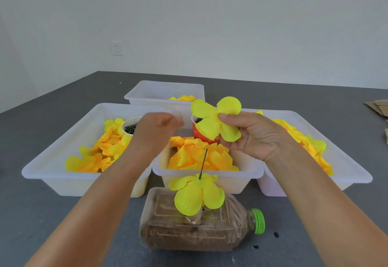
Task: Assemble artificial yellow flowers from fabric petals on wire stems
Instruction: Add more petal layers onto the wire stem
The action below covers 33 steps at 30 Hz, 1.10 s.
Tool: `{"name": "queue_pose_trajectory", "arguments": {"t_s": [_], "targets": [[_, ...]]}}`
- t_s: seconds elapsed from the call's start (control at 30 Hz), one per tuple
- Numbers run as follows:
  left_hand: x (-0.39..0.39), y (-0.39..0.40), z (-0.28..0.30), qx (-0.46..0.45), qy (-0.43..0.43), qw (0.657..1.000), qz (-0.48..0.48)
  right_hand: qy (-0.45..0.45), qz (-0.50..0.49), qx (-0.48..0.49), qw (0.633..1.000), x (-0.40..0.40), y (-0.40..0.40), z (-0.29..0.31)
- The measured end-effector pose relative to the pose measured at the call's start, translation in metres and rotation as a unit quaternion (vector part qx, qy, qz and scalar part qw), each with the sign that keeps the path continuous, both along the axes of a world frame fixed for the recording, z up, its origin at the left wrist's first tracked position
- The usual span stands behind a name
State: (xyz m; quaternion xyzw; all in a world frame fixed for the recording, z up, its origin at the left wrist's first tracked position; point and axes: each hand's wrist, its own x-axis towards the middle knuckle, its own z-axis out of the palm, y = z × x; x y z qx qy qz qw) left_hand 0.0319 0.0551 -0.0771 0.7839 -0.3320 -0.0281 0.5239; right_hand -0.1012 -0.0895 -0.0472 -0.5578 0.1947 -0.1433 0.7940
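Wire stem (203,161) standing up out of the sand-filled bottle (199,222) nearest the camera, already wearing one yellow petal layer (197,193) low down, bare dark tip poking up below and a bit left of the right fingertips.

Right hand (249,134) pinching a second four-lobed petal piece (216,119) at its centre, thumb on top, other fingers curled behind. Left hand (156,130) hovering just left of it, blurry, so can't tell if those fingers are gripping anything.

Probably best lining up the centre hole right over the tip, then sliding down gently, rotating so lobes fall between the lower ones.

Petals looking thin, bright lemon, slightly cupped. Beyond the fingers, white trays (52,161) holding loose orange-yellow petals (197,155).
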Motion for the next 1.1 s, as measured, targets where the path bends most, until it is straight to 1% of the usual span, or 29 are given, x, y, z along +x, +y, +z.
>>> {"name": "queue_pose_trajectory", "arguments": {"t_s": [0.03,0.07,0.1,0.13,0.23,0.3,0.5,0.77,0.87,1.1], "targets": [[-0.005,0.003,0.009,-0.073,0.090,0.993,-0.028,-0.007,0.009,-0.002,1.000,-0.003,0.002,0.005],[-0.012,0.006,0.019,-0.112,0.163,0.978,-0.067,-0.012,0.019,-0.009,1.000,-0.006,0.004,0.010],[-0.017,0.009,0.027,-0.125,0.205,0.965,-0.103,-0.015,0.029,-0.019,0.999,-0.008,0.007,0.014],[-0.022,0.013,0.033,-0.123,0.223,0.958,-0.131,-0.016,0.040,-0.033,0.999,-0.010,0.010,0.017],[-0.039,0.021,0.046,-0.111,0.222,0.949,-0.196,-0.015,0.064,-0.078,0.995,-0.016,0.021,0.022],[-0.047,0.025,0.048,-0.118,0.237,0.939,-0.217,-0.017,0.078,-0.100,0.992,-0.020,0.028,0.022],[-0.058,0.030,0.044,-0.109,0.286,0.935,-0.180,0.005,0.097,-0.135,0.986,-0.027,0.037,0.014],[-0.062,0.031,0.034,-0.079,0.307,0.935,-0.160,0.044,0.092,-0.173,0.980,-0.033,0.037,0.006],[-0.061,0.029,0.030,-0.078,0.315,0.932,-0.163,0.060,0.077,-0.163,0.982,-0.030,0.036,0.004],[-0.057,0.028,0.020,-0.066,0.351,0.920,-0.160,0.069,0.090,-0.141,0.983,-0.026,0.036,-0.003]]}}
